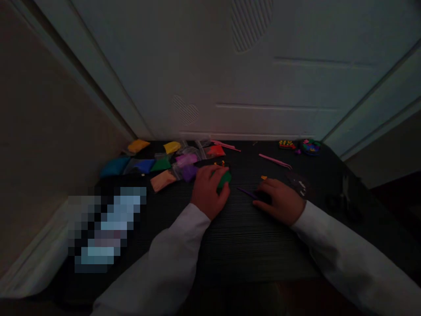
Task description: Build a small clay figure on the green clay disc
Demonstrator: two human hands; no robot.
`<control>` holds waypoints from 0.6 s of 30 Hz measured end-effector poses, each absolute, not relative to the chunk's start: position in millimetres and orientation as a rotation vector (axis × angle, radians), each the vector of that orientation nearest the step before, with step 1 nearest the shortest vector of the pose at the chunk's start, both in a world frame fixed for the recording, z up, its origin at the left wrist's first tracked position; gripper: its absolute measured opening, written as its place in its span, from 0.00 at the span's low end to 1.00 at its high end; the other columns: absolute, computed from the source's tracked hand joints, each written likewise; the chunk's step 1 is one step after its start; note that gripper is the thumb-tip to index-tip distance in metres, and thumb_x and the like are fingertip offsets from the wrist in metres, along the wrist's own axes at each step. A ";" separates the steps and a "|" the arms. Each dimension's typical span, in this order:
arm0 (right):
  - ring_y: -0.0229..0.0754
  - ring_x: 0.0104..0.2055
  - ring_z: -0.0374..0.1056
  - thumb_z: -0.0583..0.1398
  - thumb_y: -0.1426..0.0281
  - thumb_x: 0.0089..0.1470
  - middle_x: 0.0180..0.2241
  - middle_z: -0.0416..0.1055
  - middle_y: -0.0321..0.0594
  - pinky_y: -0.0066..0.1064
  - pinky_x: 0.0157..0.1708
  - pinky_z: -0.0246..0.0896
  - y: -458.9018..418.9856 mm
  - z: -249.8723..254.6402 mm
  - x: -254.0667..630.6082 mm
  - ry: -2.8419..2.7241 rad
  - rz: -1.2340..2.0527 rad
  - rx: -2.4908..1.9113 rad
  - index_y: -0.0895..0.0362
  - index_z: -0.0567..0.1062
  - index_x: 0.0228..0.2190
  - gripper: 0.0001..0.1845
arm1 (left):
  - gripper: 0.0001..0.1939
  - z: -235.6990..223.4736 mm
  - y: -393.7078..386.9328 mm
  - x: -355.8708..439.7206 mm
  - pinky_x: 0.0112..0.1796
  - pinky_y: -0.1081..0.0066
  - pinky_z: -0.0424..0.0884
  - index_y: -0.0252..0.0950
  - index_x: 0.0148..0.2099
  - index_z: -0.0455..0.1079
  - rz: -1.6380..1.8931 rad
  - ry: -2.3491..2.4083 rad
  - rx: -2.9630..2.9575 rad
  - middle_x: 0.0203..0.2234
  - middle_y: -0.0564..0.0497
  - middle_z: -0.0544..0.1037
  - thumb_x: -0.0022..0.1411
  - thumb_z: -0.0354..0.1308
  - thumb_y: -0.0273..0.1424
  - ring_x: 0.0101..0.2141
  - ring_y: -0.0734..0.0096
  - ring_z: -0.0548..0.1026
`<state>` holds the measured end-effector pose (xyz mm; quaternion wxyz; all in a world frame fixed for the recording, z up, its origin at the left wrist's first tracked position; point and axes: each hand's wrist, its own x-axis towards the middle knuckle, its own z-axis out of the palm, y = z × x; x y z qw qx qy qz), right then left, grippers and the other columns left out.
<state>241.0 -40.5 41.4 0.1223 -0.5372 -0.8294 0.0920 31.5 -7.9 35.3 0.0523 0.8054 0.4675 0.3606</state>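
My left hand (210, 191) is closed around a rounded green object (224, 181) just above the dark table; its kind is hard to make out in the dim light. Small orange bits (219, 163) show just behind that hand. My right hand (279, 199) rests low on the table, thumb and fingers apart. A thin purple stick (246, 192) lies with its near end at those fingertips; whether they touch it I cannot tell. A small orange piece (264, 177) sits just beyond the right fingers.
Several small bags of coloured material, including a green one (161, 164), lie at the back left. Pink tweezers (274, 161), a small dish of colourful pieces (311, 147) and dark scissors (345, 199) are on the right. A blurred-out bright screen (112, 228) lies at left.
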 end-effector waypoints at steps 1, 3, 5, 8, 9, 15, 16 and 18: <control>0.40 0.38 0.61 0.55 0.61 0.44 0.34 0.65 0.41 0.33 0.38 0.56 -40.7 38.5 238.9 -2.431 0.255 -1.551 0.57 0.69 0.33 0.15 | 0.17 36.8 -12.1 35.1 0.46 0.63 0.53 0.38 0.46 0.61 1.032 1.344 2.511 0.41 0.48 0.64 0.51 0.48 0.29 0.45 0.65 0.58; 0.39 0.37 0.60 0.54 0.64 0.46 0.33 0.65 0.40 0.31 0.37 0.55 -40.3 35.6 235.5 -2.434 0.248 -1.524 0.57 0.69 0.32 0.11 | 0.16 37.6 -18.9 41.9 0.46 0.62 0.53 0.39 0.45 0.62 0.899 1.216 2.587 0.41 0.49 0.66 0.51 0.48 0.29 0.45 0.64 0.58; 0.38 0.36 0.60 0.53 0.67 0.47 0.32 0.66 0.39 0.30 0.37 0.54 -40.3 35.2 233.2 -2.429 0.259 -1.501 0.56 0.69 0.31 0.09 | 0.16 36.6 -23.2 46.7 0.45 0.61 0.52 0.40 0.45 0.62 0.795 1.148 2.619 0.40 0.50 0.67 0.51 0.48 0.29 0.44 0.64 0.58; 0.37 0.36 0.61 0.52 0.68 0.48 0.32 0.66 0.38 0.30 0.36 0.52 -42.4 36.2 230.4 -2.417 0.281 -1.452 0.56 0.68 0.31 0.08 | 0.16 34.3 -25.2 49.5 0.44 0.60 0.51 0.40 0.44 0.63 0.699 1.106 2.634 0.40 0.50 0.69 0.52 0.48 0.32 0.44 0.64 0.59; 0.37 0.36 0.61 0.52 0.68 0.48 0.31 0.67 0.37 0.30 0.36 0.52 -43.6 36.6 229.5 -2.413 0.288 -1.435 0.56 0.68 0.32 0.08 | 0.15 33.6 -25.1 49.6 0.44 0.60 0.50 0.41 0.43 0.64 0.673 1.091 2.633 0.38 0.51 0.69 0.52 0.48 0.33 0.43 0.64 0.59; 0.36 0.36 0.61 0.52 0.68 0.48 0.31 0.68 0.36 0.30 0.36 0.50 -48.5 40.0 226.2 -2.409 0.311 -1.385 0.56 0.68 0.33 0.09 | 0.10 31.2 -23.2 49.5 0.43 0.61 0.49 0.41 0.37 0.66 0.591 1.035 2.588 0.31 0.53 0.72 0.54 0.46 0.33 0.38 0.70 0.64; 0.36 0.36 0.61 0.52 0.68 0.48 0.31 0.68 0.36 0.30 0.36 0.50 -48.5 40.4 226.2 -2.408 0.314 -1.382 0.56 0.68 0.34 0.10 | 0.10 31.4 -23.3 49.6 0.43 0.61 0.49 0.41 0.36 0.67 0.598 1.046 2.573 0.30 0.53 0.72 0.54 0.46 0.33 0.37 0.70 0.64; 0.36 0.36 0.61 0.53 0.68 0.47 0.31 0.68 0.36 0.30 0.37 0.49 -48.0 40.8 226.7 -2.398 0.314 -1.377 0.56 0.67 0.34 0.10 | 0.10 32.5 -23.7 49.9 0.42 0.62 0.50 0.40 0.35 0.67 0.623 1.075 2.540 0.30 0.52 0.72 0.54 0.46 0.33 0.37 0.70 0.64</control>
